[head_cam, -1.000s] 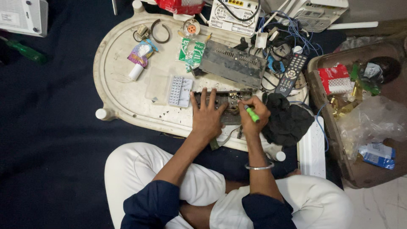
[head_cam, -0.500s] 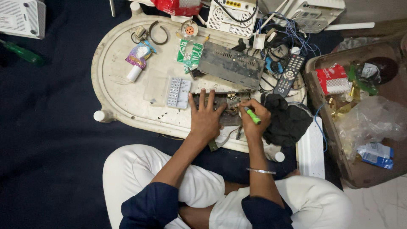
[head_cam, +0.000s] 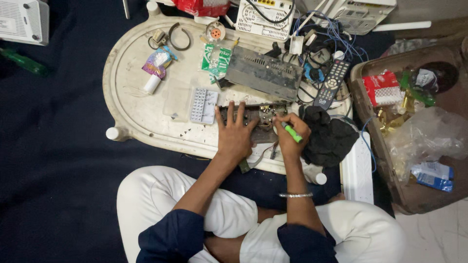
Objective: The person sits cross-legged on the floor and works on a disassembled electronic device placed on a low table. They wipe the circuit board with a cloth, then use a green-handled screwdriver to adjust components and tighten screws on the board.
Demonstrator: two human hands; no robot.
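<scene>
Under left hand (head_cam: 235, 139) — circuit board (head_cam: 263, 117) half hidden.

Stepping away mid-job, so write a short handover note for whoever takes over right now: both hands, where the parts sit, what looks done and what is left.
Left hand: flat, fingers spread, pressing down the dark circuit board on the white oval plastic tray.
Right hand: gripping a green-handled screwdriver, tip end at the board's right part.
Nearby: grey perforated metal cover lies off, behind the board; white ribbed plastic block left of it; black remote control and black cloth to the right.
Done: cover is off, board exposed.
Left: work on the board looks unfinished; cover not refitted.
</scene>
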